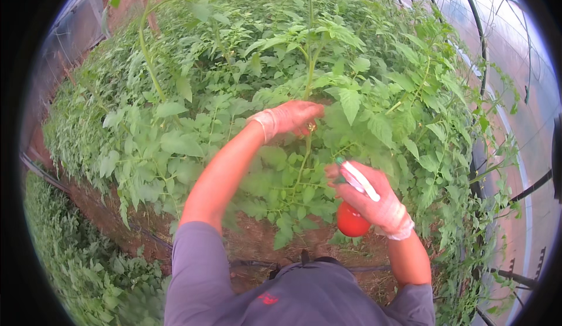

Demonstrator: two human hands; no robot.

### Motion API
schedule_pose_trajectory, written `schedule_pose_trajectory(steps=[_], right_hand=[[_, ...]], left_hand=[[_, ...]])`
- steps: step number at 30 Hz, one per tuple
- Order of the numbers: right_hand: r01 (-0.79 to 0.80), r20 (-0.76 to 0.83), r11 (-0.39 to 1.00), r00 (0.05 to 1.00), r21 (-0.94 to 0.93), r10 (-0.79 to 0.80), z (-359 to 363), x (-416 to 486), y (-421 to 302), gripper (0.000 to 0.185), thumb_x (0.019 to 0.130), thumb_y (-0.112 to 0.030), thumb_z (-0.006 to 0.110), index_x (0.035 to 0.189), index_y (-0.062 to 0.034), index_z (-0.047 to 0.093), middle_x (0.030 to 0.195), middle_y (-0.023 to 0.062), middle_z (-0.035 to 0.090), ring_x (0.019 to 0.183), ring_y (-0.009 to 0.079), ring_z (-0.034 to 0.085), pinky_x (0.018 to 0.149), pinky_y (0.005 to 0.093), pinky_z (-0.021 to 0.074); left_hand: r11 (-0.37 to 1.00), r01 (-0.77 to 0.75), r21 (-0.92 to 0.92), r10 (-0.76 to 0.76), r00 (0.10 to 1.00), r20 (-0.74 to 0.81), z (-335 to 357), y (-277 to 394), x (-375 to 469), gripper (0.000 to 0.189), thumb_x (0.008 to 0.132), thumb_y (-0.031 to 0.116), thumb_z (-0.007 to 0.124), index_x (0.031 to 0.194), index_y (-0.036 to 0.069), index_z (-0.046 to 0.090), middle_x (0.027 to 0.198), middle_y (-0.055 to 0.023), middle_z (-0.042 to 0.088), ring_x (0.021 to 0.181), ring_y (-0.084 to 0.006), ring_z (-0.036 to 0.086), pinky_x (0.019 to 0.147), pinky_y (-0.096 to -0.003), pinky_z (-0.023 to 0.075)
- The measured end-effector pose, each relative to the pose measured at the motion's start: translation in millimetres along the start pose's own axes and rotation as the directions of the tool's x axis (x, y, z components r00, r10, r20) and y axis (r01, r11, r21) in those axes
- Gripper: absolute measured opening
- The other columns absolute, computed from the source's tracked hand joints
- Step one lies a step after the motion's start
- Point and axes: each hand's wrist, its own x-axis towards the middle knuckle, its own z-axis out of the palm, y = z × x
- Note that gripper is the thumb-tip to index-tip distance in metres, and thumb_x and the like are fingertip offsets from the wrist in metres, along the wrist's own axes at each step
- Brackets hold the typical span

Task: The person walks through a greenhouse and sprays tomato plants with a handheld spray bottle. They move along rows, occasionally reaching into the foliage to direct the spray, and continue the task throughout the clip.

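Note:
Tomato plants (210, 110) with green leaves fill the space before me. My left hand (292, 117), in a thin translucent glove, is beside a tomato stem (307, 146), with small yellow flowers (311, 127) just under its fingers. Whether those fingers pinch the stem or flowers I cannot tell. Lower and to the right, my gloved right hand (373, 194) is closed around a small spray bottle, its white trigger head (360, 181) and green nozzle (339, 161) pointing up and left. The bottle's round red body (352, 220) shows below the hand.
A greenhouse wall of plastic film (522, 141) with dark curved ribs (480, 31) runs along the right. Brown soil and a dark hose (369, 268) lie near my body. Another row of plants (88, 264) grows at lower left. Tall stems rise ahead.

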Motion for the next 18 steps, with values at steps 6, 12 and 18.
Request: schedule_pose_trajectory(steps=[6, 12, 18], right_hand=[[-0.033, -0.052, 0.993, 0.998, 0.111, 0.039, 1.2, 45.1, 40.3, 0.033, 0.094, -0.014, 0.066, 0.125, -0.0037, 0.070, 0.090, 0.0006, 0.068, 0.059, 0.0069, 0.054, 0.056, 0.0250, 0.0455], [-0.168, -0.035, 0.986, 0.985, 0.003, 0.168, -0.9, 99.0, 62.1, 0.035, 0.094, -0.020, 0.069, 0.125, -0.0051, 0.071, 0.089, 0.0000, 0.070, 0.078, 0.0103, 0.064, 0.071, 0.0302, 0.0530], [-0.328, 0.017, 0.936, 0.943, -0.131, 0.333, 4.8, 128.7, 54.3, 0.034, 0.095, -0.026, 0.070, 0.125, -0.0094, 0.073, 0.096, 0.0037, 0.074, 0.087, 0.0128, 0.068, 0.079, 0.0322, 0.0547]], left_hand=[[0.510, 0.058, -0.858, -0.256, 0.963, -0.087, 19.3, 16.5, -7.1, 0.058, 0.112, 0.048, 0.050, 0.142, -0.001, 0.061, 0.128, -0.0201, 0.067, 0.111, -0.0324, 0.070, 0.098, -0.0459, 0.0599], [0.406, -0.124, -0.905, -0.385, 0.875, -0.293, 38.5, 34.4, -8.0, 0.057, 0.112, 0.044, 0.051, 0.138, -0.006, 0.061, 0.133, -0.0230, 0.067, 0.114, -0.0342, 0.071, 0.098, -0.0466, 0.0604], [0.446, -0.218, -0.868, -0.414, 0.809, -0.416, 48.1, 27.1, -10.9, 0.050, 0.113, 0.038, 0.051, 0.135, -0.005, 0.063, 0.130, -0.0230, 0.069, 0.114, -0.0339, 0.071, 0.097, -0.0453, 0.0604]])
